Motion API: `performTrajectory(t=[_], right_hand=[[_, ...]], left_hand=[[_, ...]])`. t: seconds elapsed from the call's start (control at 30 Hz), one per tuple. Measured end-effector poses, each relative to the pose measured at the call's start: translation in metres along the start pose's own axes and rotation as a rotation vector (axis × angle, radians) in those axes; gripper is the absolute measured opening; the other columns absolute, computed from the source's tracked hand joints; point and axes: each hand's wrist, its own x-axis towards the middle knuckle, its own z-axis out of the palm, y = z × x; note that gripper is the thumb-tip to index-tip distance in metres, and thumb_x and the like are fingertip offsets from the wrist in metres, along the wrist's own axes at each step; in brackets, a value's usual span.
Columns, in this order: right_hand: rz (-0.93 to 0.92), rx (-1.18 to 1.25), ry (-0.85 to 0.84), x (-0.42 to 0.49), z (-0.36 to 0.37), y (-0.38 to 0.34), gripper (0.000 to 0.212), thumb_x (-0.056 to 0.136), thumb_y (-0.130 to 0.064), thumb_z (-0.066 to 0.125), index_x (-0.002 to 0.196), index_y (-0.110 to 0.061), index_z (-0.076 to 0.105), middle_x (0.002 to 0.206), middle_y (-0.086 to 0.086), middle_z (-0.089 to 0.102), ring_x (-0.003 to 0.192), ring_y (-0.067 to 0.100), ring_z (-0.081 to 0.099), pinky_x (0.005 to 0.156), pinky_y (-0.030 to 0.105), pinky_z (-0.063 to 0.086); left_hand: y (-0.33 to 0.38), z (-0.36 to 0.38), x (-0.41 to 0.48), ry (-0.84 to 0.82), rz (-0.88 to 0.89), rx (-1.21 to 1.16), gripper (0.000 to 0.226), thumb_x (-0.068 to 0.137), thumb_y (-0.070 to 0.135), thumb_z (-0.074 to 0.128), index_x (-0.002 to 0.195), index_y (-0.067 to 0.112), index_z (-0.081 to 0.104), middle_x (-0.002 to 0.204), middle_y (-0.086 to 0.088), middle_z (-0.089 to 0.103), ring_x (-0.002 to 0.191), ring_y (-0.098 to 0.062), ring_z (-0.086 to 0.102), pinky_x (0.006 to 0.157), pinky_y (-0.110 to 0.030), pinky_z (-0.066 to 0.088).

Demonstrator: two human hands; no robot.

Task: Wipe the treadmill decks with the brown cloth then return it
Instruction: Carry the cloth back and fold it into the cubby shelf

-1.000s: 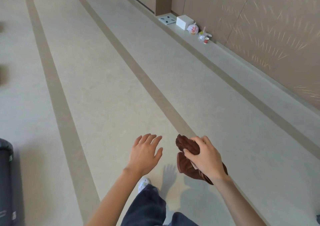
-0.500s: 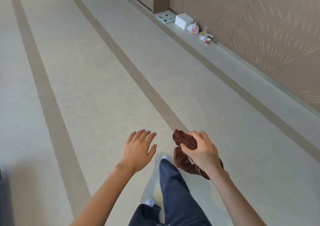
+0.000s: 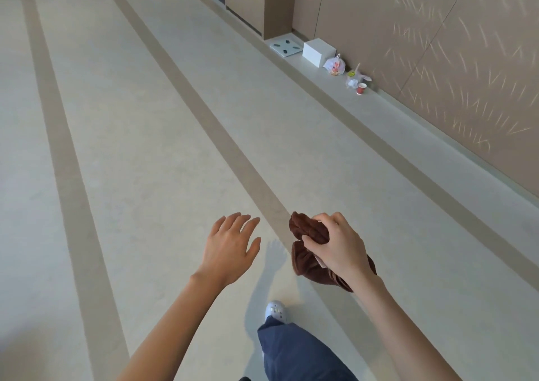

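The brown cloth (image 3: 307,236) is bunched up in my right hand (image 3: 338,243), which grips it at waist height over the floor, with cloth hanging below the palm. My left hand (image 3: 230,246) hovers beside it, about a hand's width to the left, palm down with fingers spread and nothing in it. No treadmill is in view. My leg in dark blue trousers (image 3: 294,348) and a white shoe (image 3: 275,310) show below the hands.
Pale floor with tan stripes (image 3: 221,135) runs ahead. Along the right wall (image 3: 437,45) a low ledge holds a white scale (image 3: 285,46), a white box (image 3: 318,51), a plastic bag (image 3: 334,66) and a red paper cup (image 3: 361,88).
I have walked forward: the dark object at the lower left has left the view and the ledge items look nearer. My legs swapped position. Both hands kept their pose, the cloth still held.
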Motion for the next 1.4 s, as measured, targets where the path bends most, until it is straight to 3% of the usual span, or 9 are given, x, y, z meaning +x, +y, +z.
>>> performTrajectory(t=[0.1,0.23,0.47,0.83,1.13,1.4], right_hand=[[-0.049,-0.03,0.019,0.057,-0.009,-0.006,0.033,0.076,-0.045,0.066,0.104,-0.029,0.06,0.093,-0.005,0.05,0.082,0.021,0.06,0.066,0.029,0.044],[-0.064,-0.046,0.02,0.108,-0.012,-0.014,0.033,0.075,-0.045,0.067,0.103,-0.027,0.061,0.09,-0.003,0.05,0.079,0.023,0.06,0.064,0.029,0.044],[-0.03,-0.018,-0.033,0.185,0.01,-0.019,0.034,0.076,-0.047,0.066,0.104,-0.029,0.059,0.09,-0.006,0.048,0.079,0.021,0.06,0.062,0.026,0.04],[-0.015,-0.008,-0.011,0.373,0.027,-0.096,0.032,0.075,-0.047,0.065,0.102,-0.03,0.059,0.089,-0.006,0.048,0.079,0.019,0.06,0.062,0.027,0.042],[-0.046,-0.018,0.024,0.502,0.028,-0.149,0.031,0.076,-0.043,0.067,0.103,-0.028,0.06,0.091,-0.004,0.05,0.078,0.021,0.059,0.065,0.03,0.047],[-0.057,-0.042,-0.075,0.608,0.05,-0.138,0.033,0.078,-0.047,0.064,0.104,-0.029,0.058,0.091,-0.006,0.048,0.077,0.018,0.058,0.062,0.026,0.041]], left_hand=[[-0.006,-0.004,0.052,0.04,0.001,0.007,0.039,0.087,0.027,0.061,0.123,0.014,0.06,0.121,-0.006,0.063,0.118,-0.028,0.055,0.102,-0.042,0.039],[-0.018,-0.003,0.101,0.005,-0.028,-0.004,0.042,0.093,0.033,0.048,0.132,0.018,0.052,0.132,-0.002,0.055,0.128,-0.023,0.044,0.109,-0.038,0.027],[-0.053,0.004,0.176,0.011,-0.013,-0.037,0.037,0.092,0.034,0.052,0.125,0.018,0.059,0.127,-0.004,0.06,0.123,-0.025,0.051,0.106,-0.041,0.033],[-0.173,-0.027,0.343,-0.036,0.011,-0.033,0.044,0.093,0.042,0.046,0.132,0.023,0.052,0.133,-0.001,0.055,0.13,-0.021,0.042,0.111,-0.04,0.026],[-0.249,-0.053,0.467,0.013,0.046,-0.022,0.042,0.09,0.04,0.051,0.127,0.02,0.056,0.128,-0.002,0.058,0.126,-0.024,0.047,0.108,-0.041,0.03],[-0.282,-0.029,0.563,-0.103,0.001,-0.012,0.047,0.093,0.046,0.04,0.136,0.027,0.045,0.14,0.003,0.048,0.135,-0.018,0.035,0.113,-0.037,0.019]])
